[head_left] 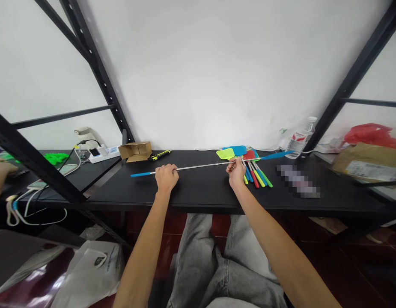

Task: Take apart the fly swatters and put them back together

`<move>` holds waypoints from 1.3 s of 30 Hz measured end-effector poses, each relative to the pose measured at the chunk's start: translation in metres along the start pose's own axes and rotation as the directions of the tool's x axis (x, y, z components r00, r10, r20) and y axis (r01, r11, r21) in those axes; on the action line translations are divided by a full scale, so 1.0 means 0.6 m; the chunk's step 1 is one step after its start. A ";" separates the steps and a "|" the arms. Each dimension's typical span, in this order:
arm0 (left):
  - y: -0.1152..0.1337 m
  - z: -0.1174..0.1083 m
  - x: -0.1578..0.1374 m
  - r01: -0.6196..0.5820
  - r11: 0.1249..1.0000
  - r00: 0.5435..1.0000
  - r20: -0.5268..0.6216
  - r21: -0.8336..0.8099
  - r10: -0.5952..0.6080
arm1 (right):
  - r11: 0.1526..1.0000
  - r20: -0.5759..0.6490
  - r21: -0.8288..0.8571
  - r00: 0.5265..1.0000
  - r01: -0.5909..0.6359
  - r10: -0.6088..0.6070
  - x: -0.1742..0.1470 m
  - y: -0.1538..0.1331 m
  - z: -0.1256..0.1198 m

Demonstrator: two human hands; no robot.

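A long fly swatter (202,165) with a silver telescopic rod lies across both my hands above the black table. Its blue handle points left and its blue paddle, seen nearly edge-on, points right. My left hand (166,176) is closed round the rod just right of the blue handle. My right hand (236,172) is closed on the rod nearer the paddle. Behind and beside my right hand lies a fan of several shorter swatters (258,176) with red, blue, green and yellow handles. A yellow-green paddle (225,154) and a blue paddle (239,149) show at their far end.
An open cardboard box (135,151) and a yellow-black utility knife (160,155) sit at the back left. A clear bottle (301,139) stands at the back right. Further right is a brown package (367,162). Black shelf posts flank the table (198,192). At far left another person's hand (3,169) shows.
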State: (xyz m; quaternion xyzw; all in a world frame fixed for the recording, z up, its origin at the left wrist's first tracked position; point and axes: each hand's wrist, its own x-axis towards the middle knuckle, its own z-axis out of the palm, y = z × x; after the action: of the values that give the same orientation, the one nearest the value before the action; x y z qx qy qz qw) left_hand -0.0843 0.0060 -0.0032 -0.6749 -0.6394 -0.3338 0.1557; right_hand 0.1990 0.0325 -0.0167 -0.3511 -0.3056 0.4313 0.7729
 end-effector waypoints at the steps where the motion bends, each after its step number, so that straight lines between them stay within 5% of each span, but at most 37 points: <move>1: 0.002 -0.001 0.000 -0.039 0.999 0.999 0.019 -0.005 0.039 | 1.000 -0.002 0.008 1.000 -0.001 0.001 0.001 0.001 -0.001; 10: 0.010 -0.007 -0.004 -0.250 0.960 0.952 0.151 -0.125 0.267 | 0.997 -0.073 0.073 0.997 0.026 -0.020 0.010 0.005 -0.004; 15: 0.011 0.002 -0.006 -0.264 0.958 0.944 0.171 -0.114 0.281 | 0.996 -0.052 0.075 0.998 0.040 -0.036 0.008 0.006 0.000; 22: 0.042 0.008 -0.013 -0.284 0.953 0.933 0.197 -0.106 0.300 | 0.999 0.258 0.000 0.965 -0.042 0.041 -0.014 0.015 0.017; 28: 0.084 0.009 -0.016 -0.270 0.958 0.935 0.209 -0.100 0.286 | 0.986 0.493 -0.161 0.861 -0.047 0.122 -0.021 0.017 0.016; 33: 0.143 0.024 -0.013 -0.266 0.957 0.935 0.210 -0.117 0.286 | 0.974 0.580 -0.225 0.798 -0.036 0.164 -0.024 0.014 0.017; 39: 0.161 0.030 -0.011 -0.259 0.956 0.935 0.215 -0.136 0.284 | 0.976 0.557 -0.176 0.805 -0.127 0.205 -0.028 0.007 0.020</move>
State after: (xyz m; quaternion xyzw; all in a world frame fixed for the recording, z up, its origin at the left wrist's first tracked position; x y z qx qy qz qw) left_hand 0.0139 -0.0003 0.0003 -0.7984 -0.5352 -0.2612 0.0890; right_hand 0.1804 0.0226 -0.0161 -0.2804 -0.5188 0.5619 0.5801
